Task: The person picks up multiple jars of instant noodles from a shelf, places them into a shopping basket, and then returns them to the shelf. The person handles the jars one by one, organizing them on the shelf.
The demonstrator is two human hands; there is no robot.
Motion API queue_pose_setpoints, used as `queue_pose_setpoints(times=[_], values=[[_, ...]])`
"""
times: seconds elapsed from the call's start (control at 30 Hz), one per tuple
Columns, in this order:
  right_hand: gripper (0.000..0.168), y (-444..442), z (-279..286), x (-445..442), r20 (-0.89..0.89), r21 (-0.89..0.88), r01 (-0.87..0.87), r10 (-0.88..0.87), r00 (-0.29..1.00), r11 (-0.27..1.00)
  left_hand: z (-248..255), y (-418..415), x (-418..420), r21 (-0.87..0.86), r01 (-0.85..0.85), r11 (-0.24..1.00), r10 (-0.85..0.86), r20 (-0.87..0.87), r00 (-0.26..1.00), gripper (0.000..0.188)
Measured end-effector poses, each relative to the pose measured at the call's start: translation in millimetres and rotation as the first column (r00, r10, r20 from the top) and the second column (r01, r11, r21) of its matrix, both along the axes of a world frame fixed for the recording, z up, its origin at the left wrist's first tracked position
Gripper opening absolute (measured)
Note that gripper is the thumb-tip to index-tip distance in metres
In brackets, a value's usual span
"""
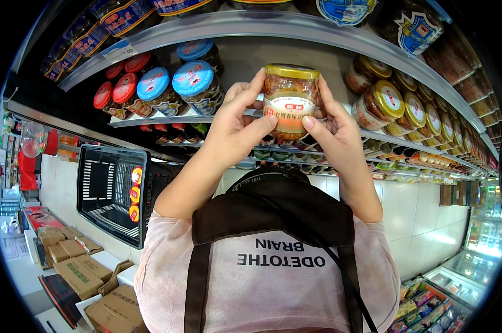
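Observation:
Between both hands I hold a glass jar [292, 98] upright, with a gold lid, a printed label and chunky reddish-brown food inside. My left hand [244, 112] grips its left side, the thumb on the label's lower edge. On the opposite side my right hand [333, 114] mirrors that hold. Behind the jar is the shelf with blue-lidded jars [194, 85] and red-lidded jars [126, 88] to the left. Rows of gold-lidded jars [413, 109] stand to the right, close to my right hand.
A black plastic shopping basket [113, 239] at left contains several yellow-and-red-lidded containers [135, 194]. Cardboard boxes [79, 272] are stacked at lower left. Above the hands runs the upper shelf's edge [251, 30]. A freezer case [455, 283] with packaged goods stands at lower right.

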State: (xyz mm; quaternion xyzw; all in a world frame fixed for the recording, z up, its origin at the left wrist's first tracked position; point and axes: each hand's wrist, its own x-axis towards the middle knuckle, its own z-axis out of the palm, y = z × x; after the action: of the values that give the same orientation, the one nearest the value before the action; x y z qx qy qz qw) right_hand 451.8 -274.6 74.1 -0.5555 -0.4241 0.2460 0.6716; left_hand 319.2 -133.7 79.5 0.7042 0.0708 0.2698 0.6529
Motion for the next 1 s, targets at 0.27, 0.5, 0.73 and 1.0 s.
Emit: queue_pose_setpoints(times=[0.27, 0.5, 0.73, 1.0], values=[[0.067, 7, -2, -1, -0.026, 0.042, -0.012, 0.013, 1.000, 0.999, -1, 2, -2, 0.018, -0.038, 0.999, 0.038, 0.001, 0.999, 0.065], [0.070, 13, -1, 2, 0.301, -0.008, 0.054, -0.049, 0.952, 0.999, -4, 8, -7, 0.144, -0.101, 0.984, 0.098, 0.024, 0.995, 0.069], [0.073, 28, -6, 1, 0.397, 0.049, 0.092, -0.104, 0.912, 0.995, -1, 5, -11, 0.201, -0.169, 0.965, 0.163, 0.048, 0.986, 0.075], [0.076, 45, -12, 3, 0.496, 0.125, 0.095, -0.145, 0.856, 0.988, -7, 10, -12, 0.347, -0.193, 0.918, 0.172, 0.090, 0.981, 0.088]])
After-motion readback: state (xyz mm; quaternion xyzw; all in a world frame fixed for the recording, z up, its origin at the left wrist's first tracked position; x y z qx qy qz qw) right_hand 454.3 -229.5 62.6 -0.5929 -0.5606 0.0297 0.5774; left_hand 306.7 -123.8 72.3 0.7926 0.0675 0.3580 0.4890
